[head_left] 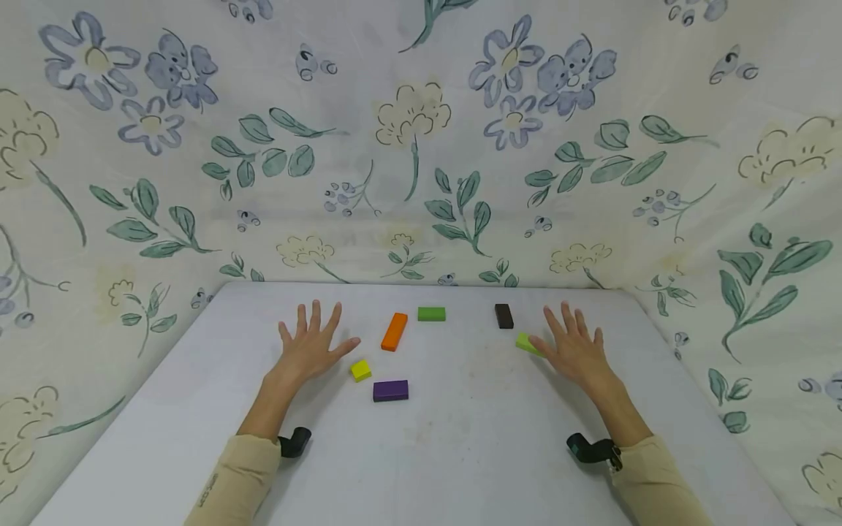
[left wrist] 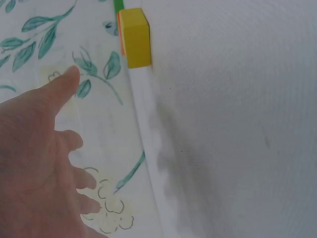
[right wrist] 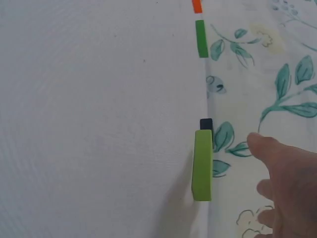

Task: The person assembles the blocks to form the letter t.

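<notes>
Both hands hover over a white table with fingers spread. My left hand (head_left: 308, 353) holds nothing; nearest to it is a small yellow block (head_left: 360, 370), also seen ahead of the thumb in the left wrist view (left wrist: 136, 39). An orange block (head_left: 395, 332) and a purple block (head_left: 391, 391) lie to that hand's right. My right hand (head_left: 577, 353) is likewise bare, its thumb overlapping a light green block (head_left: 528, 343) in the head view. In the right wrist view the light green block (right wrist: 202, 166) stands apart from the thumb. A dark brown block (head_left: 503, 316) lies just beyond.
A green block (head_left: 431, 314) lies towards the back of the white table (head_left: 460, 453). Floral cloth (head_left: 408, 219) hangs behind the table's far edge and along both sides. Each wrist carries a black camera mount, the left one (head_left: 296, 442) and the right one (head_left: 590, 448).
</notes>
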### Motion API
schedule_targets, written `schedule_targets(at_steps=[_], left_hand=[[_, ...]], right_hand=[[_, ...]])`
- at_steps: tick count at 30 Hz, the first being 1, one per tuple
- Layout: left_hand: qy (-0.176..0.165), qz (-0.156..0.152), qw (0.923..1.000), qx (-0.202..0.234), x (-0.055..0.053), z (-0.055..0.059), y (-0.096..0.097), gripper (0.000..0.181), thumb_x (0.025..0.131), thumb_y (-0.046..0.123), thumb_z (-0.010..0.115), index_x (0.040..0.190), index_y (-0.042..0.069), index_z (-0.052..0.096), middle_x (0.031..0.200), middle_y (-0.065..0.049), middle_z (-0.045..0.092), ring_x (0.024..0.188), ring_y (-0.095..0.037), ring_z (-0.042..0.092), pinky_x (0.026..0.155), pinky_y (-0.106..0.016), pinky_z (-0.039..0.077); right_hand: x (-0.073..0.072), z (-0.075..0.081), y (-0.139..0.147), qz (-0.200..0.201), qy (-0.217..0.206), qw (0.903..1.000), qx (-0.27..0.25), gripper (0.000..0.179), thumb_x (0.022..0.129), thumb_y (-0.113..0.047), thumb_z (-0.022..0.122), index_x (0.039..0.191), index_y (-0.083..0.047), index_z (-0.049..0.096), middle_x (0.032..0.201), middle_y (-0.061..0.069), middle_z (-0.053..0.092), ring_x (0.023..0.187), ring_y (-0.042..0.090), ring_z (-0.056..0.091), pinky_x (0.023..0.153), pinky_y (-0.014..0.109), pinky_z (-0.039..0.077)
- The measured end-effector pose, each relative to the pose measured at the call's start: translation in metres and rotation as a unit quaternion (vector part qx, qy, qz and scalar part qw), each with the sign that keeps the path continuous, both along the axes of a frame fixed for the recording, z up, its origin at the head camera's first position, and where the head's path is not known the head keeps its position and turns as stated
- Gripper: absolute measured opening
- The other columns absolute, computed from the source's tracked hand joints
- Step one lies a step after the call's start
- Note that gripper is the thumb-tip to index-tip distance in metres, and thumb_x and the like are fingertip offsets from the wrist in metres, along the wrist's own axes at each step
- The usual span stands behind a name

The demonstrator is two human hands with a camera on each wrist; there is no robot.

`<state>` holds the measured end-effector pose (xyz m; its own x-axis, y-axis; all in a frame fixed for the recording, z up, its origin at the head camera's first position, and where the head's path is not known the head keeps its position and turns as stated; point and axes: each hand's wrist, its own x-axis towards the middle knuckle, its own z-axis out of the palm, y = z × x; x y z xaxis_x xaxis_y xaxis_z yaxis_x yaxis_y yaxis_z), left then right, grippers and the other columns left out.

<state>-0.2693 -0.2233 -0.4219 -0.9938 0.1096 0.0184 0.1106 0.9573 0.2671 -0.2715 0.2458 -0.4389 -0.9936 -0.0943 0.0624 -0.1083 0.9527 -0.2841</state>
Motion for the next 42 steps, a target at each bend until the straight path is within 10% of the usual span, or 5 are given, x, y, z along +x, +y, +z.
schedule_targets(at_steps=[20, 42], left_hand=[[0.003, -0.039, 0.9992, 0.009, -0.003, 0.000, 0.006, 0.089, 0.093, 0.054, 0.057, 0.157, 0.007, 0.016, 0.162, -0.029, -0.002, 0.148, -0.052, -0.005, 0.110, -0.077, -0.002], [0.015, -0.146, 0.9879, 0.048, -0.038, 0.002, 0.020, 0.086, 0.084, 0.036, 0.077, 0.153, 0.010, 0.033, 0.159, -0.024, 0.024, 0.142, -0.049, 0.029, 0.109, -0.069, 0.031]], right_hand=[[-0.002, 0.001, -0.003, 0.034, 0.034, 0.9986, 0.020, 0.068, 0.099, -0.045, 0.052, 0.155, -0.014, 0.027, 0.157, 0.030, 0.024, 0.135, 0.056, 0.036, 0.098, 0.076, 0.034], [-0.007, 0.005, -0.005, 0.042, 0.011, 0.9989, 0.015, 0.057, 0.097, -0.035, 0.061, 0.147, -0.013, 0.044, 0.140, 0.028, 0.050, 0.114, 0.049, 0.058, 0.081, 0.064, 0.052]])
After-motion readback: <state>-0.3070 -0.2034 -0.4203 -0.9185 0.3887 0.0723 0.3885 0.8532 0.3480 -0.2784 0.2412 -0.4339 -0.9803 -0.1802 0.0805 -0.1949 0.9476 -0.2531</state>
